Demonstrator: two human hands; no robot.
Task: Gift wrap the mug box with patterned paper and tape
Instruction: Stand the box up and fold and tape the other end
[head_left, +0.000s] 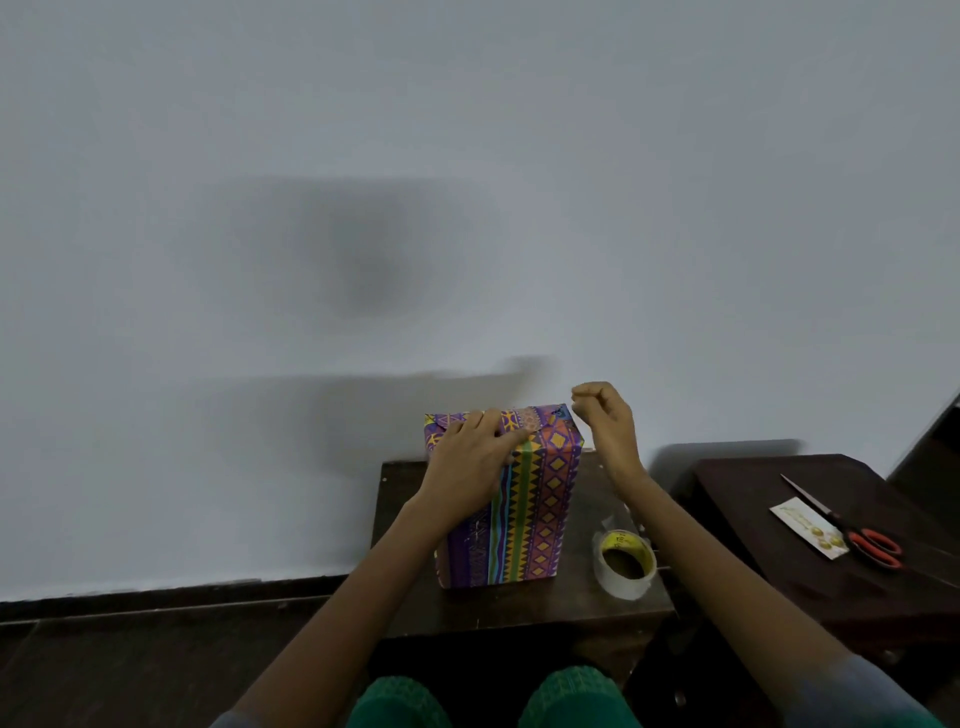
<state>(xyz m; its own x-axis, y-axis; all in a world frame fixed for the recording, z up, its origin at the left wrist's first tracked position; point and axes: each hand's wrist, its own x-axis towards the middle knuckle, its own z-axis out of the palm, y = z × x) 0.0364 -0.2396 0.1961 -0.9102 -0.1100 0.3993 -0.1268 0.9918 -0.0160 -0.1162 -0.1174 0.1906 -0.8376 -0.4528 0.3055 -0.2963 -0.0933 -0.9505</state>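
Note:
The mug box (524, 499), wrapped in purple, orange and green patterned paper, stands upright on a small dark table (524, 608). My left hand (472, 452) lies over its top left, fingers stretched out and pressing the folded paper flap down on the top face. My right hand (605, 415) hovers just above the box's top right corner, apart from it, with fingers curled and thumb and forefinger pinched together. No tape shows plainly between them. A roll of clear tape (623, 564) with a yellow core lies on the table right of the box.
A second dark table (779, 571) stands to the right, bearing red-handled scissors (852, 530) and a small white card (808, 527). A plain white wall rises behind the tables. My knees in green cloth (566, 696) are below the table's front edge.

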